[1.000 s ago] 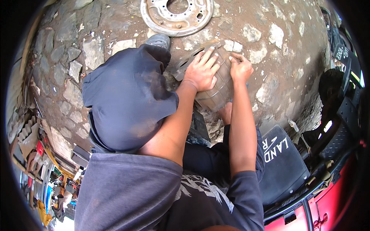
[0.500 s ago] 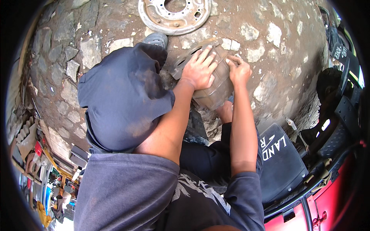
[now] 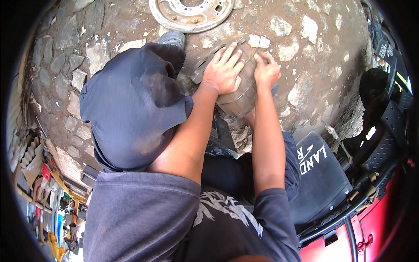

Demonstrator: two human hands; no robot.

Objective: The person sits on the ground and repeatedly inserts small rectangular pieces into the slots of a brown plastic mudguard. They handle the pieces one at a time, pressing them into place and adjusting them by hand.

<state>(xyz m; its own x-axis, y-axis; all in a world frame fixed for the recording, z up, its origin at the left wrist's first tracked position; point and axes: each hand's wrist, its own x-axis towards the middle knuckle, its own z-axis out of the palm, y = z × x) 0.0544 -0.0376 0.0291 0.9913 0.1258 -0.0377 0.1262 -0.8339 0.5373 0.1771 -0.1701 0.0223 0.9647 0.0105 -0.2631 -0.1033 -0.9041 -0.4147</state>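
Observation:
A dusty brown drum-shaped metal part (image 3: 239, 99) stands tilted on the ground between my legs. Raised ribs cross its curved wall, and its flat face with openings is turned to the left. My left hand (image 3: 223, 72) holds it from above, fingers spread and bent over the wall. Against the drum's right side, my right hand (image 3: 267, 71) is closed, its fingertips pressed together near the ribs; whatever they may pinch is hidden. The drum's underside is out of sight.
A round metal plate (image 3: 192, 19) with holes lies at the far edge. Stones stick out of the dirt ground (image 3: 292, 83). To my right are a black mud flap (image 3: 318, 179) and a red vehicle panel (image 3: 379, 227). Assorted clutter (image 3: 54, 196) fills the lower left.
The view has shifted slightly, so most things sit a little further left and higher. Both hands stay on the drum; the right hand's fingers look more curled in.

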